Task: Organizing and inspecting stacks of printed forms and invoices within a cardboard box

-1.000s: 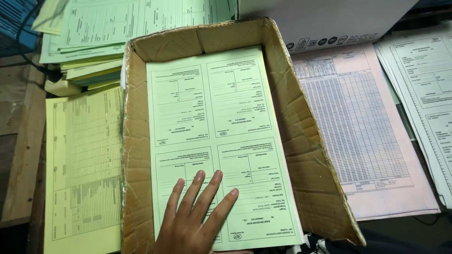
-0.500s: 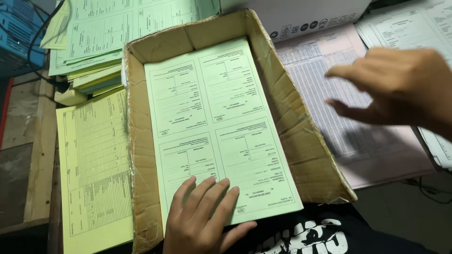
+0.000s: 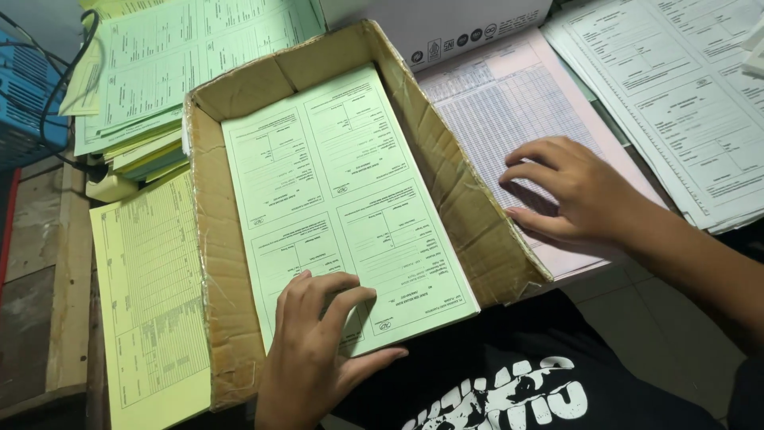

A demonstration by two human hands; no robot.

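Pale green printed sheet [image 3: 342,199] lies flat in the shallow cardboard box [image 3: 215,263], centre of frame, long axis running upper left to lower right. Left hand [image 3: 314,350], bottom centre, rests on the sheet's near corner; fingers [image 3: 338,306] curled, tips pressing the paper, thumb along its edge, nothing gripped. Right hand [image 3: 569,191], right of centre outside the box wall, lies spread and loose on the pink sheet [image 3: 493,95], well apart from the green one. Left hand is nearer.

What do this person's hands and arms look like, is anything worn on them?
Both hands are bare: the left hand and right hand show no gloves, rings or watch. The right forearm is unsleeved. A black shirt with white print shows below.
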